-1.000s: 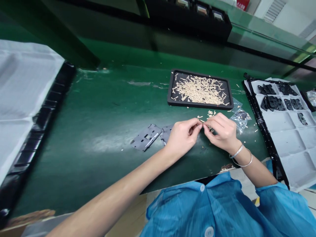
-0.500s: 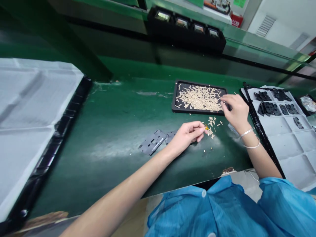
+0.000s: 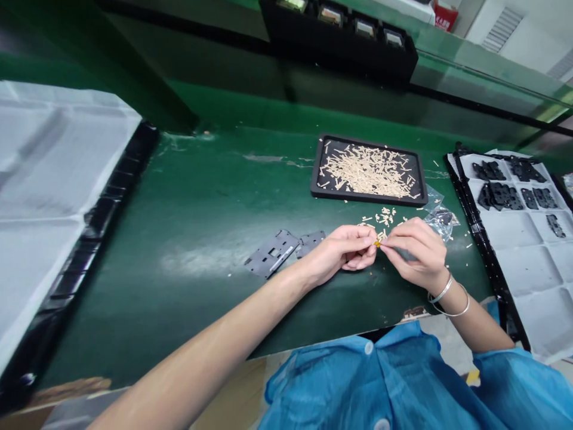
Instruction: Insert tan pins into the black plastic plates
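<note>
Between the fingertips of both hands is a small yellow-orange piece [image 3: 378,243], too small to name more closely. My left hand [image 3: 347,248] pinches it from the left, and my right hand [image 3: 416,251] has its thumb and fingertips closed at its right side. Loose pale strips [image 3: 385,216] lie on the bench just beyond the fingers. Farther back, a black tray [image 3: 315,179] holds a heap of similar pale strips [image 3: 367,170]. Left of my left hand lie flat dark-grey plates with cutouts [image 3: 274,254], partly overlapping one another.
At right stands a white compartmented tray [image 3: 514,263] with several black parts [image 3: 499,196]. A clear plastic bag [image 3: 441,218] lies beside my right hand. Another white-lined tray [image 3: 45,161] sits at left. A black holder [image 3: 340,42] is at the back of the green bench [image 3: 201,203].
My right hand has come from the black tray's right edge down to the left hand, meeting it at the yellow-orange piece. The plastic bag shows more fully. The view has shifted slightly.
</note>
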Tool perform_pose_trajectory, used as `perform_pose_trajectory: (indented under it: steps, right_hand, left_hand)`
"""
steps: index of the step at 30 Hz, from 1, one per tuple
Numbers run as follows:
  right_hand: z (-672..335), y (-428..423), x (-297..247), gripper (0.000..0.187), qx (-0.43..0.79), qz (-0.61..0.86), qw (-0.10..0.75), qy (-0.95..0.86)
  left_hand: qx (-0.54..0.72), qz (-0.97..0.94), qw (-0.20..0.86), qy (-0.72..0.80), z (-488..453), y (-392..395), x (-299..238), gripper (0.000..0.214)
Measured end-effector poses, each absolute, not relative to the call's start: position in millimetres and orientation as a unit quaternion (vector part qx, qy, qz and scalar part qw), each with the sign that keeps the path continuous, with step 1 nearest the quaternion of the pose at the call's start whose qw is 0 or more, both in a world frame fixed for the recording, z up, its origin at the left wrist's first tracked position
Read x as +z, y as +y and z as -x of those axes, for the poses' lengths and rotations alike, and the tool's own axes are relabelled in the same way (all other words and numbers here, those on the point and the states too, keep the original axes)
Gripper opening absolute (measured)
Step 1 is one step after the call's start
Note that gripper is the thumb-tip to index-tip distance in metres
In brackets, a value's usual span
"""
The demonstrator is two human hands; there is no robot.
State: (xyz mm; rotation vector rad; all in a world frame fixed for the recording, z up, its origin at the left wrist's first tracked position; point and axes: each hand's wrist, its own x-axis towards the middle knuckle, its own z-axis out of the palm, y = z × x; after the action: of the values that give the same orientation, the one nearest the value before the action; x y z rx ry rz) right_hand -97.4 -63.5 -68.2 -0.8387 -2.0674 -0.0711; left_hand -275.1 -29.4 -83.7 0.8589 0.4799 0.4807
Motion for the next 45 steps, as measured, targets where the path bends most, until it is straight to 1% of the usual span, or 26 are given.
perform_pose_trajectory:
  steps: [2,4,6,9,12,15,18,22,25,27,28,30,31,34,36,37,39,41,42,45]
  right_hand:
    - [98,-64,-68,0.014,-0.016,0.339,0.439,-0.832]
    - [99,-66,-67,0.013,0.032,0.361,0.448,-0.817]
    - [100,-68,-65,0.01,0.131,0.415,0.458,-0.775]
    - [100,-68,-64,0.009,0.321,0.491,0.452,-0.672]
    - [98,-65,-63,0.013,0.482,0.493,0.438,-0.578]
    - [96,-61,-64,0.02,0.601,0.462,0.418,-0.501]
    - [95,-59,-66,0.022,0.674,0.435,0.392,-0.45]
    - [94,-58,-68,0.022,0.725,0.411,0.36,-0.42]
    - [93,-56,-70,0.022,0.721,0.414,0.381,-0.405]
    - [92,-55,-71,0.022,0.703,0.426,0.409,-0.396]
    - [91,-54,-72,0.023,0.695,0.431,0.421,-0.393]
    - [89,-52,-73,0.024,0.685,0.435,0.436,-0.388]
    - [88,-52,-74,0.024,0.683,0.436,0.44,-0.387]
    - [88,-51,-74,0.022,0.681,0.441,0.436,-0.39]
    - [89,-52,-73,0.022,0.68,0.445,0.428,-0.395]
    - [90,-52,-72,0.022,0.681,0.446,0.422,-0.398]
    - [90,-52,-71,0.021,0.685,0.447,0.409,-0.405]
    - [91,-52,-70,0.02,0.691,0.444,0.401,-0.406]
    - [91,-52,-70,0.02,0.695,0.442,0.4,-0.403]
    - [91,-52,-70,0.021,0.709,0.432,0.399,-0.388]
  left_hand:
    - [0.222,-0.413,0.852,0.232,275,-29,-84,0.037]
    - [0.233,-0.42,0.842,0.246,275,-30,-85,0.038]
    - [0.262,-0.441,0.817,0.265,274,-31,-85,0.038]
    - [0.311,-0.481,0.769,0.284,273,-31,-82,0.038]
    - [0.325,-0.491,0.753,0.292,273,-31,-80,0.039]
    - [0.319,-0.48,0.771,0.272,274,-30,-82,0.033]
    - [0.296,-0.465,0.796,0.25,274,-30,-86,0.031]
    - [0.271,-0.462,0.804,0.258,272,-30,-84,0.037]
    - [0.278,-0.495,0.768,0.295,277,-25,-71,0.038]
    - [0.294,-0.557,0.689,0.359,289,-21,-59,0.035]
    - [0.303,-0.599,0.622,0.405,297,-19,-53,0.033]
    - [0.307,-0.679,0.451,0.491,316,-17,-48,0.027]
    - [0.29,-0.713,0.371,0.52,326,-18,-49,0.026]
    - [0.197,-0.803,0.2,0.525,345,-25,-60,0.04]
    - [0.129,-0.833,0.12,0.524,347,-32,-70,0.044]
    - [0.095,-0.837,0.099,0.529,346,-34,-72,0.044]
    - [0.063,-0.834,0.097,0.539,341,-37,-72,0.042]
    - [0.098,-0.824,0.147,0.539,337,-34,-65,0.037]
    - [0.132,-0.812,0.191,0.535,336,-31,-61,0.033]
    - [0.251,-0.733,0.37,0.512,330,-21,-49,0.025]
